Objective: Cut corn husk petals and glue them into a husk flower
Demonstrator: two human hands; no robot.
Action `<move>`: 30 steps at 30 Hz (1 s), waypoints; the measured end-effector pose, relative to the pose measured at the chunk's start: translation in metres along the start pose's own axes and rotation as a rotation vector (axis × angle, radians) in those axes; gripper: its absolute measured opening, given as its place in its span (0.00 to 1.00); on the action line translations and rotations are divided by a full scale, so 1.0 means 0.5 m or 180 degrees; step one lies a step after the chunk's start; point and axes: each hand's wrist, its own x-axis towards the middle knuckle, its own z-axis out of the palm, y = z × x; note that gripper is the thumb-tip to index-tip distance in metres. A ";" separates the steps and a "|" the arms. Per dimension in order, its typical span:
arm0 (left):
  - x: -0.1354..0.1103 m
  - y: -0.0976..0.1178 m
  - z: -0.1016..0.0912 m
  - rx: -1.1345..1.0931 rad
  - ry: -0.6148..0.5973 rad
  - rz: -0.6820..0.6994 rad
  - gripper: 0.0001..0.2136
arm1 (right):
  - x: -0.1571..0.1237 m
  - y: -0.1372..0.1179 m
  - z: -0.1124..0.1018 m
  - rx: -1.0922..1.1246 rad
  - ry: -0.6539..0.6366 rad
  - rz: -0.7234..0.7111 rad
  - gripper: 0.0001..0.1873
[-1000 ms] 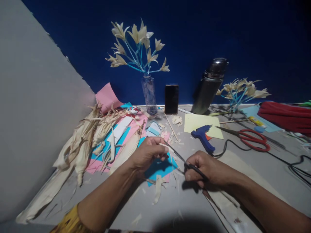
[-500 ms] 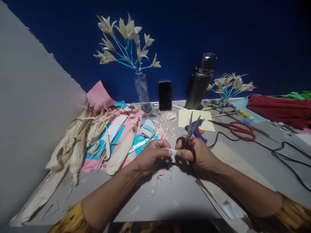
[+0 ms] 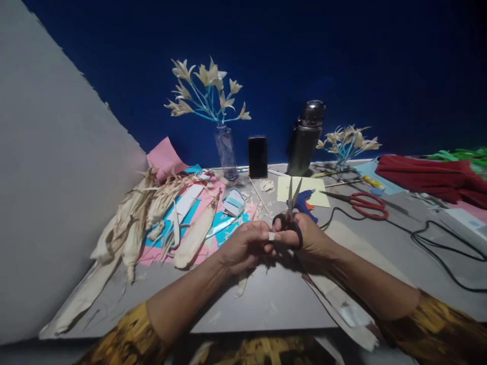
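Between the fingertips of both hands is a small pale piece of corn husk (image 3: pixel 271 236). My left hand (image 3: pixel 247 244) pinches its left end. My right hand (image 3: pixel 304 234) keeps black-handled scissors (image 3: pixel 292 205) hooked on its fingers, blades pointing up and slightly parted, while its thumb and fingertip touch the piece's right end. Just behind the scissors lies a blue glue gun (image 3: pixel 304 203) by a pale yellow paper (image 3: pixel 283 187). Dried corn husks (image 3: pixel 194 241) lie left of my left hand on pink and blue paper.
Husk flowers on blue stems stand in a clear bottle (image 3: pixel 227 154). A phone (image 3: pixel 257 158) and a steel flask (image 3: pixel 304 142) are at the wall. Red-handled scissors (image 3: pixel 369 205), a black cord (image 3: pixel 422 235) and a dark red cloth (image 3: pixel 426 177) lie to the right.
The camera view has shifted, so the flowers and flask sit lower in the picture. Both hands remain together at the husk piece, which now shows shorter between the fingertips.
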 end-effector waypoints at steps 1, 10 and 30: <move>0.000 0.003 -0.001 -0.0113 -0.0082 0.0016 0.10 | -0.001 -0.001 0.000 -0.0016 -0.0035 -0.0030 0.21; 0.004 0.020 -0.021 -0.0137 0.0239 0.0311 0.14 | 0.015 0.010 -0.011 -0.0004 0.0426 -0.0458 0.16; 0.172 0.216 -0.023 0.2761 0.1101 0.0245 0.15 | 0.040 -0.070 -0.086 -0.1280 0.1338 -0.1185 0.14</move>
